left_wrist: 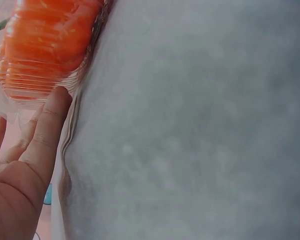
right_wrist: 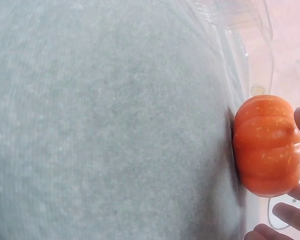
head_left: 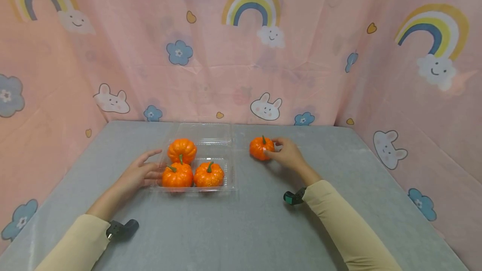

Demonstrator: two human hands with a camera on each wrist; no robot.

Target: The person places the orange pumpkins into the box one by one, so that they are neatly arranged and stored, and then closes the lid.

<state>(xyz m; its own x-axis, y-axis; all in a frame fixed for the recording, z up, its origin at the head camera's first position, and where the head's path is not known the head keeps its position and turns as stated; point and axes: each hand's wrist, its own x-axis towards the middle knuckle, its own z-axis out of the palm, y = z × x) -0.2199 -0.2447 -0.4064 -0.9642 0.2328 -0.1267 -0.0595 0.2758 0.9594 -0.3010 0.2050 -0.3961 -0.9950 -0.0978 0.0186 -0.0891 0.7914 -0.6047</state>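
Note:
A clear plastic clamshell box [head_left: 229,188] lies with its lid [head_left: 205,132] raised at the back, left of the table's middle. Inside it are three small orange pumpkins: one at the back [head_left: 182,149], one front left [head_left: 178,175], one front right [head_left: 209,175]. At the box's left wall is my left hand [head_left: 137,172], fingers extended; a fingertip meets the ribbed side in the left wrist view. My right hand [head_left: 290,154] holds a fourth pumpkin [right_wrist: 267,145] between thumb and fingers, right of the box. Its green stem [head_left: 263,139] points up in the head view.
The grey table [head_left: 226,233] carries the box and pumpkins. A pink patterned curtain [head_left: 233,74] encloses its back and sides. Dark wrist cameras sit at the left cuff [head_left: 122,229] and the right cuff [head_left: 295,196].

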